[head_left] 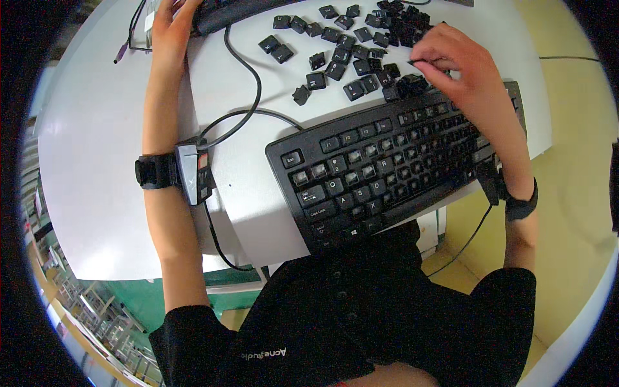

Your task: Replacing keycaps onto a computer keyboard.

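Pinching a single black keycap [413,62] between thumb and fingertips, the right hand [461,68] hovers over the far right end of the black keyboard [387,168], fingers curled together around that small piece. It sits just at the near edge of the scattered pile of loose keycaps [351,48], so the hand needs only a short reach between pile and board. Many sockets on the keyboard stand bare while a few letter and function keys remain seated, mostly toward its left half. The board lies at a slant, its near corner overhanging the table edge against the person's dark shirt, which brings the rows close to the working hand.

Out at the far left corner, the left hand [171,29] rests flat-ish on the end of a dark elongated object [225,13]; its fingertips run out of the picture, so I cannot tell whether they are spread or gripping. Both wrists carry black straps, and the left one has a small boxy device [193,173] with a cable leading from it.

A dark cord [248,84] loops across the white tabletop [97,148] toward the keyboard, and a thin cable with a purple plug [121,51] lies near the left edge. The table is plain, pale and smooth. Beneath it a green frame shows, and the floor to the right is yellowish, with another cable trailing down.
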Available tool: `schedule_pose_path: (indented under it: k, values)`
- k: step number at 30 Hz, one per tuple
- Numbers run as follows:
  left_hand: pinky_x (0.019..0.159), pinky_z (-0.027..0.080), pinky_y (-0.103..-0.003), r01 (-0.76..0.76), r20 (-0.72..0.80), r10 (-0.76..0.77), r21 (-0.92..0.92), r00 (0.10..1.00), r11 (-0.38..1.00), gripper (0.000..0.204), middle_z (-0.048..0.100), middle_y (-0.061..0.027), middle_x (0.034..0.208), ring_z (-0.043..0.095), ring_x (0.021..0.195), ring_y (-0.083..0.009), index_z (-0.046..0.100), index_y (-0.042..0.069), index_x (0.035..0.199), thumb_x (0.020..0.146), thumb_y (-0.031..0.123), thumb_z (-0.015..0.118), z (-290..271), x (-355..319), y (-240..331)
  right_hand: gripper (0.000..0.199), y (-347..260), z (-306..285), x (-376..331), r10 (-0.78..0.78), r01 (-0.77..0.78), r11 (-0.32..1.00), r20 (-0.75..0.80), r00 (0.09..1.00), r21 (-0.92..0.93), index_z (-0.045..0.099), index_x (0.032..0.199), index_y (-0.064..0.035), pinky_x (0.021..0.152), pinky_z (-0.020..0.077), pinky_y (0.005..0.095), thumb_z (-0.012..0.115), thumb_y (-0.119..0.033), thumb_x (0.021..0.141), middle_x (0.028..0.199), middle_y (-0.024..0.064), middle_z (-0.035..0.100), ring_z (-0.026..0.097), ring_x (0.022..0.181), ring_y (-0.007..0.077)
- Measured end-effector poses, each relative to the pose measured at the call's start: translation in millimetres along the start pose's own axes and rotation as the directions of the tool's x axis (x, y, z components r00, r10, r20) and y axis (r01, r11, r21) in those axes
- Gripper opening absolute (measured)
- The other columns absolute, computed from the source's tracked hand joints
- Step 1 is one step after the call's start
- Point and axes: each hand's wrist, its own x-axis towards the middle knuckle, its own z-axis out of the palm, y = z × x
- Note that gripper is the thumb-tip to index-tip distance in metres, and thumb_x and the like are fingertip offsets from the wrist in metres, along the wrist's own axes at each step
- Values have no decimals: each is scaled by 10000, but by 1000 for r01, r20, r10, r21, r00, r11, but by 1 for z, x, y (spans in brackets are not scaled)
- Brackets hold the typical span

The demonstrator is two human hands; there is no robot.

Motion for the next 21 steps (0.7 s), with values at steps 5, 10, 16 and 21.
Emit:
schedule_pose_path:
  k: [5,10,16,21]
  values:
    - [909,377,-267,-2,-30,6,133,1000,991,360,566,-88,1091,520,1016,-147,573,105,1193,857,230,605,-4,-9,7,127,-25,-9,-27,-117,130,988,142,983,-86,538,881,-46,725,480,345,606,-69,777,935,98,548,571,860,288]
    - [883,402,-268,-9,-40,12,71,999,997,353,553,-93,1100,521,1023,-157,566,114,1189,852,208,615,5,-18,12,143,-53,-2,-51,-30,-46,985,424,905,168,554,917,-44,724,490,359,612,-94,796,912,96,552,577,856,296]
    - [895,403,-263,-61,-54,69,139,996,988,362,554,-95,1127,525,1030,-157,557,96,1199,856,199,610,5,-16,10,151,-62,5,-74,-20,-172,934,529,849,312,565,913,-47,728,492,351,634,-102,790,924,90,571,582,861,291]
    - [884,395,-249,-63,-13,64,42,998,997,349,564,-89,1102,525,1017,-148,561,54,1184,860,176,599,2,-10,7,137,-61,7,-75,39,-184,942,450,892,282,614,888,-65,660,503,343,659,-112,767,900,83,590,605,799,270]
